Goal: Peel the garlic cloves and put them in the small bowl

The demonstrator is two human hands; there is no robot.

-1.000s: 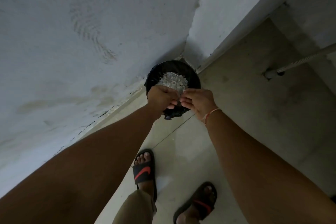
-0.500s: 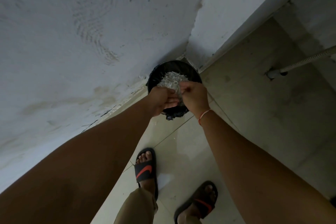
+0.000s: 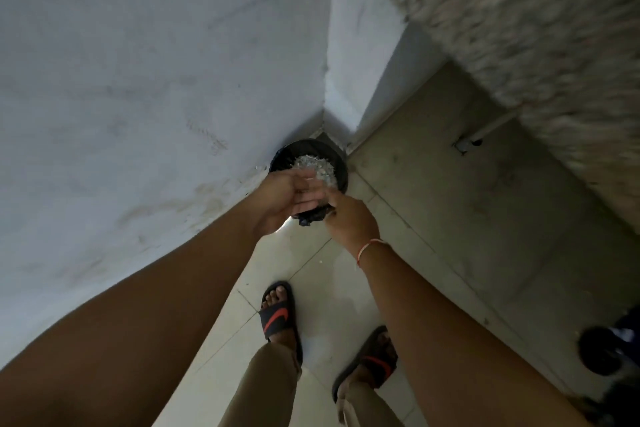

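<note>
I am looking down at a round black bin lined with a black plastic bag [image 3: 341,163], set on the floor in the far corner where the white plaster wall [image 3: 145,80] meets the pale tiled floor [image 3: 332,288]. It is heaped with pale, papery scraps [image 3: 315,168], which I take to be garlic skins, though they are too small to be sure.

My left hand [image 3: 287,199] is held over the near rim of the bin with its palm turned up and its fingers fairly straight, holding nothing I can make out. My right hand [image 3: 348,217], with a thin red thread [image 3: 370,248] round its wrist, sits just beside it on the right, fingers bent towards the left palm; whether it pinches a scrap I cannot tell, since the hands are blurred. I judge this to be brushing peel off the hands.

No garlic cloves and no small bowl appear anywhere in view, so I cannot say where they stand or how far the peeling has got.

The risks I see:
- The heap rises about level with the rim, so light skins brushed off could slide or drift onto the tiles.
- A peeled clove stuck in the palm could go in with the waste.
- The black sandals with red marks [image 3: 278,317] stand near the bin; a step forward might knock it.
</note>
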